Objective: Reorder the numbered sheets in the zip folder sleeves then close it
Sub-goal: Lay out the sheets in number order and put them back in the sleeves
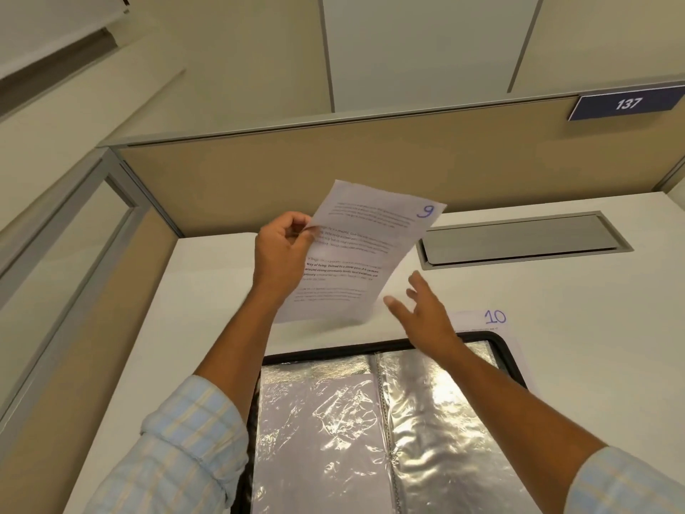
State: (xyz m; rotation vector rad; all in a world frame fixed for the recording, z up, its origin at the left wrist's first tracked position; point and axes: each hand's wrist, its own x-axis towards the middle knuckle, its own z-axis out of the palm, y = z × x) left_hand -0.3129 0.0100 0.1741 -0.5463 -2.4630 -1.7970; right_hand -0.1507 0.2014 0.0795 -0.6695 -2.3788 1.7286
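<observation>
Fingers (296, 222) and thumb of the left hand (283, 254) pinch the left edge of the sheet marked 9 (356, 254) and hold it in the air, tilted and bowing. The right hand (426, 313) is spread wide and holds nothing. It is just below and to the right of that sheet's lower corner, not plainly touching it. Just right of the right hand, the sheet marked 10 (489, 320) lies flat on the desk (574, 346), partly hidden by the forearm. Beneath both wrists the zip folder (370, 346) lies open. Its left plastic sleeve (315, 439) has a page inside, and its right plastic sleeve (444, 421) is too glossy to read. Beyond the hands sits a cable flap (519, 239).

Risks, as I judge them: held by one edge only, sheet 9 may crease or slip from the pinch, and its limp corner could snag at a sleeve mouth. The right forearm could also drag sheet 10 across the desk.

Count: two hands, two loose numbered sheets, one folder, two sleeves in view, one page visibly sleeved.
</observation>
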